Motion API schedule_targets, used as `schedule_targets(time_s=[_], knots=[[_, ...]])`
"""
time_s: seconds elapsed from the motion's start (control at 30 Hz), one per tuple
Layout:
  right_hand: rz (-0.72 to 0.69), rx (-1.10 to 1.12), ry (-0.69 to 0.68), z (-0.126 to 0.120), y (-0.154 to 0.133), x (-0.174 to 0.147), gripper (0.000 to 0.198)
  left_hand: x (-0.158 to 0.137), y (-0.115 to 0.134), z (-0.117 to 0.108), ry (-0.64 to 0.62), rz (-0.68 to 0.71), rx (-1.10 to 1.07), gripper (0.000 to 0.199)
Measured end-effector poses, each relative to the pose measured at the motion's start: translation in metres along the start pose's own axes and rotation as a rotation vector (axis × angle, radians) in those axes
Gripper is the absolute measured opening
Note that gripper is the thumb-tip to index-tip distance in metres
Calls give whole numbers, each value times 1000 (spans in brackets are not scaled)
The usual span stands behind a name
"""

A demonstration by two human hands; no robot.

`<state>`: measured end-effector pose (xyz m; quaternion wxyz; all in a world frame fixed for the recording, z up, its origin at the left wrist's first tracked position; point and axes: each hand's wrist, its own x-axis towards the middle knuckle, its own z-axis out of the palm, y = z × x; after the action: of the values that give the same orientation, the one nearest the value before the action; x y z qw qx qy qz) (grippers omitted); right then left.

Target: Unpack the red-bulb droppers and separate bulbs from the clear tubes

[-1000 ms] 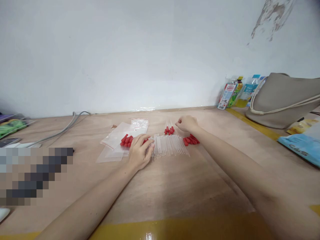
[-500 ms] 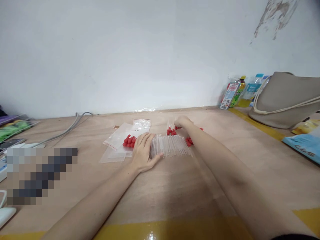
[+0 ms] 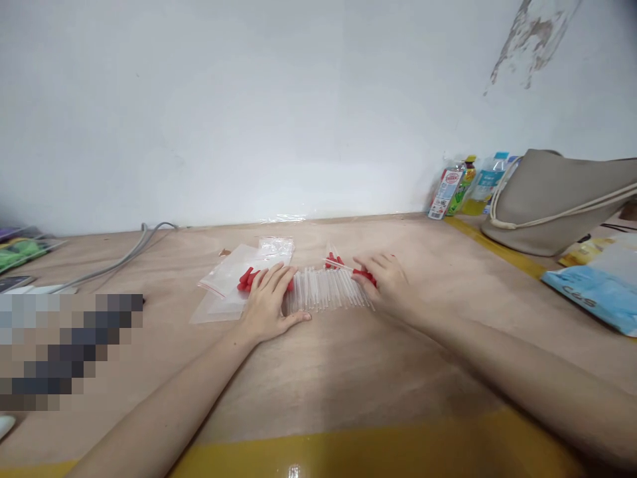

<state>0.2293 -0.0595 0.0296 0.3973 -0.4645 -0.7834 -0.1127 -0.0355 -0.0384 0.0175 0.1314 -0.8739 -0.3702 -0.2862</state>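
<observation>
A row of clear droppers point(image 3: 323, 289) lies side by side on the table, red bulbs point(image 3: 246, 280) showing at the left end. My left hand point(image 3: 269, 299) rests over that end, fingers stretched out flat and thumb along the near side. At the right end, my right hand point(image 3: 391, 285) pinches one or more droppers by a red bulb point(image 3: 367, 274); their clear tubes point left above the row. Just behind lies a small group of loose droppers point(image 3: 334, 256) with red bulbs. My right fingers partly hide other bulbs.
Clear zip bags point(image 3: 229, 269) lie left of the row. A grey cable point(image 3: 119, 259) runs across the table at left. Bottles point(image 3: 485, 189), a grey bag point(image 3: 562, 199) and a blue packet point(image 3: 587, 295) stand or lie at right. A white wall point(image 3: 279, 119) closes the back.
My right hand has come back from the loose group toward the row's right end, now with droppers in its fingers. My left hand stays on the row. The view has shifted slightly.
</observation>
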Motion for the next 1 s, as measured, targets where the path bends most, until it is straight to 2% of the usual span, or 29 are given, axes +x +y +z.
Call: schedule_targets(time_s=[0.13,0.23,0.33,0.4,0.67,1.0], knots=[[-150,-51,56,1,-15,-28,12,0,9,-4,81,31,-28,74],[-258,-15,26,6,-23,-34,11,0,22,-4,153,161,-74,52],[-297,31,24,12,-24,-34,11,0,35,3,142,292,-108,30],[-304,58,37,14,-23,-32,11,1,42,8,138,309,-120,23],[-341,69,40,20,-22,-33,11,4,46,14,136,332,-176,13],[-494,114,70,15,-23,-35,14,-4,45,9,107,370,-245,15]])
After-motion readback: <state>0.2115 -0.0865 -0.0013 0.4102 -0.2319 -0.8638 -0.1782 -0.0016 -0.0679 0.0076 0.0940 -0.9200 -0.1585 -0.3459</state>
